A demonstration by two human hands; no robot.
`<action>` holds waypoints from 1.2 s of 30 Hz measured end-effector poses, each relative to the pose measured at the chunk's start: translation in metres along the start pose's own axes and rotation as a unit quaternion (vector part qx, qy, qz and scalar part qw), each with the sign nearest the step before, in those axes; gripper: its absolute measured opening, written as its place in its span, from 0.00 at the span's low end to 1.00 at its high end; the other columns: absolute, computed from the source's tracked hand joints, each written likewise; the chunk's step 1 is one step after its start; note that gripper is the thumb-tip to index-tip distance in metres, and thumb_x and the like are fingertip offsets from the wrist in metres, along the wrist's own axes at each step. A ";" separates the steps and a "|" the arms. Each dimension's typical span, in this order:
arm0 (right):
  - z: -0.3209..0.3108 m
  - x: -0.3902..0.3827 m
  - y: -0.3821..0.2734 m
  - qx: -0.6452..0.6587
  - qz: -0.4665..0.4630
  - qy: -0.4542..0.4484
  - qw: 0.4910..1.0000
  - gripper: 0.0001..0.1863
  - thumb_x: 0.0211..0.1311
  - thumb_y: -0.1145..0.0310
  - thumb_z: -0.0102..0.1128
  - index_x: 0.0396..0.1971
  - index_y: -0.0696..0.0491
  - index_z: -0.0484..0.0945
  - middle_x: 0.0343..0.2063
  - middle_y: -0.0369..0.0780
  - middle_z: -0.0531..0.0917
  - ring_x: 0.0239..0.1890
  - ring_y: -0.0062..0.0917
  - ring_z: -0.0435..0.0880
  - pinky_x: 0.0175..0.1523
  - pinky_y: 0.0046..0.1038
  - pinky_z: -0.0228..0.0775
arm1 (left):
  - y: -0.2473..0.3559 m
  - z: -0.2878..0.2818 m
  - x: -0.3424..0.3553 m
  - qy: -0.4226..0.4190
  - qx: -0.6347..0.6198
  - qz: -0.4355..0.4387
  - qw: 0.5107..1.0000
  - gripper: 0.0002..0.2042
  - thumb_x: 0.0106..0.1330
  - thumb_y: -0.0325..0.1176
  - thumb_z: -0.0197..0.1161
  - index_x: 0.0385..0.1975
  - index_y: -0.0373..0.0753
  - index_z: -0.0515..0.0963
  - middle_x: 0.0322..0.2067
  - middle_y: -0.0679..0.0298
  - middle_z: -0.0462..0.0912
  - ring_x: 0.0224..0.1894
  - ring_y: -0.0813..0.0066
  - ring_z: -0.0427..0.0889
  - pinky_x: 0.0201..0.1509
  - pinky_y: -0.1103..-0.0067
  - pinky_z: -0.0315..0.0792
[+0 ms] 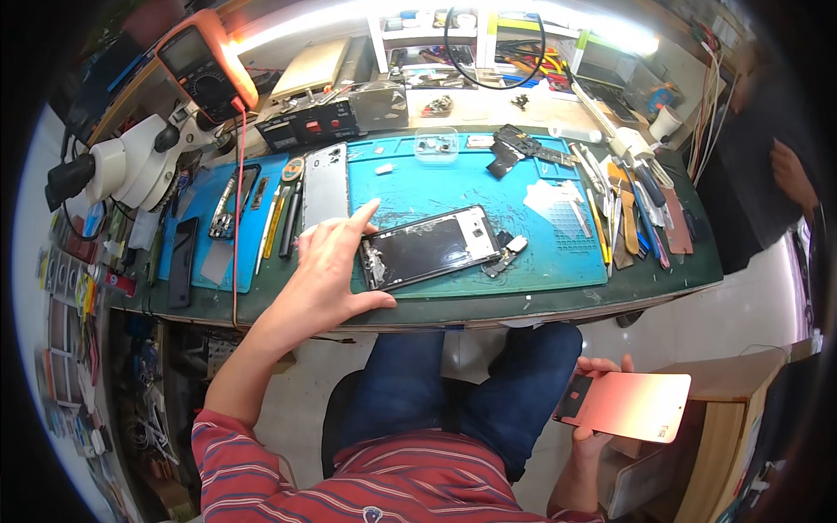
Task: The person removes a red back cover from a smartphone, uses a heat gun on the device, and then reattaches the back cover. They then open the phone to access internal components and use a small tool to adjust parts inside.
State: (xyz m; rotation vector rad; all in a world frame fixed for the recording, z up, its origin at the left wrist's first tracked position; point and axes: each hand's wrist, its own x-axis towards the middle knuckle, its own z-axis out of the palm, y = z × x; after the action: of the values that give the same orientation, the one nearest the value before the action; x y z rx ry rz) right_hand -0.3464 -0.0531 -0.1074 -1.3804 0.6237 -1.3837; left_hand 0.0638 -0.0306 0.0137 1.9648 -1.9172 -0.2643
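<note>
My left hand (327, 275), thumb and fingers spread, is at the left end of an opened black phone (427, 248) lying on the blue mat (479, 196); whether it touches the phone is unclear. A small dark component (506, 257) lies against the phone's right end. A silver phone housing (326, 187) lies behind my left hand. Low at the right, off the bench, my right hand (591, 443) grips a flat copper-pink phone panel (641, 408) with a dark band along its left part.
Tools (628, 213) line both sides of the mat. A white microscope (131, 161), orange multimeter (235, 78) and black instrument (305, 122) stand at the back left. A second blue mat (240, 276) holds phone parts. Another person (750, 183) is at the far right.
</note>
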 end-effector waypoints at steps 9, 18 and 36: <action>-0.002 -0.003 0.002 0.009 0.042 0.021 0.999 0.70 0.45 0.35 0.83 0.80 0.53 0.49 0.62 0.47 0.75 0.66 0.37 0.77 0.69 0.38 0.68 | -0.004 -0.010 0.016 0.054 -0.158 0.031 0.986 0.58 0.52 0.25 0.75 0.82 0.43 0.42 0.61 0.54 0.71 0.69 0.58 0.70 0.79 0.64 0.58; 0.003 0.005 -0.002 0.027 0.042 0.013 0.999 0.70 0.47 0.36 0.83 0.80 0.54 0.48 0.61 0.47 0.75 0.65 0.35 0.77 0.67 0.36 0.68 | -0.003 0.011 0.078 0.080 -0.467 0.096 0.875 0.51 0.61 0.25 0.72 0.81 0.36 0.43 0.72 0.54 0.63 0.74 0.64 0.67 0.73 0.71 0.69; 0.022 0.057 -0.021 0.061 0.005 -0.051 0.997 0.73 0.42 0.35 0.85 0.80 0.54 0.47 0.61 0.46 0.76 0.61 0.32 0.79 0.66 0.35 0.71 | 0.002 0.024 0.117 -0.015 -0.638 0.118 0.761 0.58 0.61 0.68 0.71 0.82 0.45 0.45 0.73 0.44 0.65 0.72 0.52 0.72 0.76 0.56 0.68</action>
State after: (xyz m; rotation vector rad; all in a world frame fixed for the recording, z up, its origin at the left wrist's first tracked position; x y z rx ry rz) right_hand -0.3209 -0.0907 -0.0622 -1.3389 0.4706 -1.3114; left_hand 0.0581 -0.1493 0.0079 0.7644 -1.2657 -1.1521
